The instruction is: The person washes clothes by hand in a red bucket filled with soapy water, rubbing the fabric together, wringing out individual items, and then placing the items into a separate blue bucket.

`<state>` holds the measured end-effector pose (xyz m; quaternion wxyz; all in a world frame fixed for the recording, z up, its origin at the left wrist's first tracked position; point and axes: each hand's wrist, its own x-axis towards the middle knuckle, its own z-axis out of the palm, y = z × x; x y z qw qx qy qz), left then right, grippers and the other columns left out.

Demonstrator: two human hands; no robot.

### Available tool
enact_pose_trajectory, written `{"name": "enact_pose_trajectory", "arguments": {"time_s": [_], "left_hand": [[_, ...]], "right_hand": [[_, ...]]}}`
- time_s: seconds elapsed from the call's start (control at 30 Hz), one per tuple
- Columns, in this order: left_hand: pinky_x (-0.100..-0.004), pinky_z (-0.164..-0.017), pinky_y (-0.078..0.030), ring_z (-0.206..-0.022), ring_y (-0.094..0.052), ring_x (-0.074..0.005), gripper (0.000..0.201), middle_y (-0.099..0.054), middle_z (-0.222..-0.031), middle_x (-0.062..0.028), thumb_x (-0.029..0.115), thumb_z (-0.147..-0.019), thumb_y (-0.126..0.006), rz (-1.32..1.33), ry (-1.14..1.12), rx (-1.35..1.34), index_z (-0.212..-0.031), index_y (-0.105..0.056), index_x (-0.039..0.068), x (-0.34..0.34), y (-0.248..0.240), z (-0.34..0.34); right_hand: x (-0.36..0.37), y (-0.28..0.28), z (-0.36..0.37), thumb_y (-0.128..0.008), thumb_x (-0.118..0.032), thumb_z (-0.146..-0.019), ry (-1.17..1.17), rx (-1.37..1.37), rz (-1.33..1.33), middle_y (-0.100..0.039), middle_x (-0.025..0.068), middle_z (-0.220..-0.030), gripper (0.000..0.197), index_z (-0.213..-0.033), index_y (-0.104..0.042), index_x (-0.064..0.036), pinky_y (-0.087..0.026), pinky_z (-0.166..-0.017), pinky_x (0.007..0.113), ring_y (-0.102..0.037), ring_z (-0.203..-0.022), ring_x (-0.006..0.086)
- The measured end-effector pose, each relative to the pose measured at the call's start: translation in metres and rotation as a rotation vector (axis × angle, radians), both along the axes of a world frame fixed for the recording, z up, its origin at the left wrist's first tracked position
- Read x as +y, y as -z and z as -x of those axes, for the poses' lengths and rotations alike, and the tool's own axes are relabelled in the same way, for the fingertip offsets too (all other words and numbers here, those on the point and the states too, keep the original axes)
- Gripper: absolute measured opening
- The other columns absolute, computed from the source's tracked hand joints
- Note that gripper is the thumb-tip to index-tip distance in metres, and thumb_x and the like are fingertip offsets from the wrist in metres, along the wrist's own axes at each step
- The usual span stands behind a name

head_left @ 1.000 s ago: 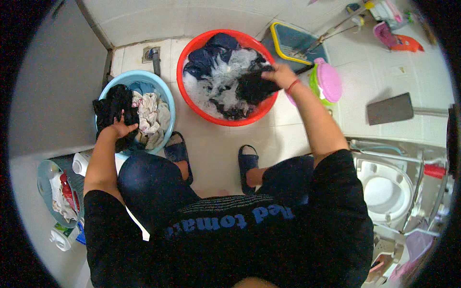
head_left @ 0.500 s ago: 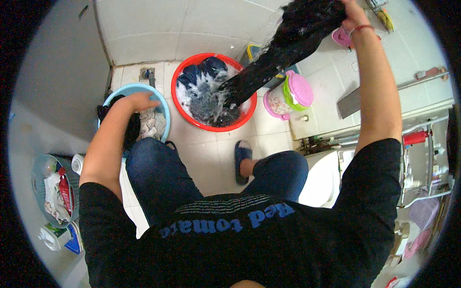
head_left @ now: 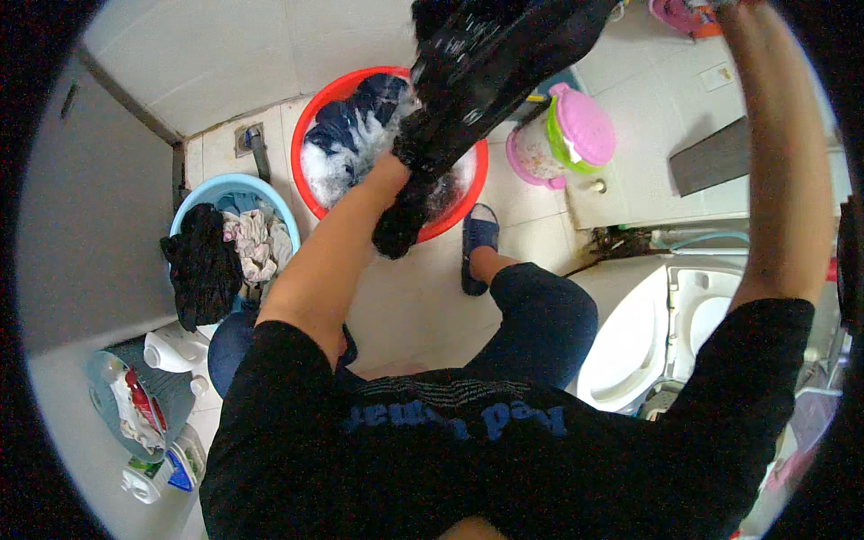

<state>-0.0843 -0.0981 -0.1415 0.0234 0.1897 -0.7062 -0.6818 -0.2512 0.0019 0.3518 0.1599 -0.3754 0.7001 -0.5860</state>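
Observation:
A long, wet black garment [head_left: 504, 76] stretches in the air from the upper edge down over the red basin [head_left: 480, 193]. My left hand [head_left: 393, 173] is closed round its lower part, fingers mostly hidden by the cloth; a bunched end hangs below the wrist, over the basin's near rim. My right arm is raised, and my right hand [head_left: 740, 4] is almost wholly cut off by the upper edge, its fingers out of sight. Inside the basin lie dark blue clothes [head_left: 346, 121] among white suds.
Left, a light blue tub [head_left: 290, 209] holds pale clothes and a black garment [head_left: 205, 270]. Nearer stand a white jug [head_left: 171, 351] and a grey-blue basket [head_left: 112, 396] with bottles. A pink-lidded bin [head_left: 585, 130] and white toilet [head_left: 621, 346] are at right; a floor drain [head_left: 252, 141] lies behind.
My left hand has left the light blue tub and moved right onto the black garment. The garment's lower end has come out of the suds. My right hand has moved up and right.

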Motion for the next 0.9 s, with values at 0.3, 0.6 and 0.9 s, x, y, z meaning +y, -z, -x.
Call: {"name": "enact_pose_trajectory", "arguments": {"time_s": [0.3, 0.6, 0.9], "left_hand": [[-0.0440, -0.089, -0.049, -0.109, -0.058, -0.0364, 0.091, -0.051, -0.128, -0.0208, 0.037, -0.073, -0.076, 0.636, 0.135, -0.487, -0.147, -0.026, 0.017, -0.043, 0.045, -0.028], [-0.0429, -0.094, -0.048, -0.117, -0.055, -0.0337, 0.076, -0.047, -0.136, -0.0172, 0.051, -0.077, -0.068, 0.975, 0.687, -0.868, -0.141, -0.039, 0.023, -0.024, 0.148, 0.008], [-0.0429, -0.088, -0.051, -0.104, -0.063, -0.0303, 0.033, -0.066, -0.112, -0.0122, 0.027, -0.082, -0.056, 0.921, 0.588, -0.737, -0.110, -0.068, 0.015, -0.037, 0.187, 0.010]], "right_hand": [[0.037, 0.401, 0.027, -0.054, -0.010, -0.082, -0.038, 0.540, -0.715, -0.061, 0.0259, -0.104, 0.028, -0.107, -0.056, 0.0009, -0.047, -0.087, 0.048, -0.057, -0.102, 0.0434], [0.013, 0.621, -0.030, -0.065, -0.050, -0.079, -0.381, 0.543, -1.153, -0.015, 0.0066, -0.156, 0.066, -0.140, -0.041, -0.0397, -0.032, -0.103, 0.064, -0.016, -0.136, 0.0505], [-0.009, 0.678, -0.010, -0.061, -0.047, -0.080, -0.424, 0.130, -1.276, -0.050, 0.0155, -0.134, 0.065, -0.135, -0.047, -0.0158, -0.042, -0.100, 0.046, -0.047, -0.123, 0.0365]]}}
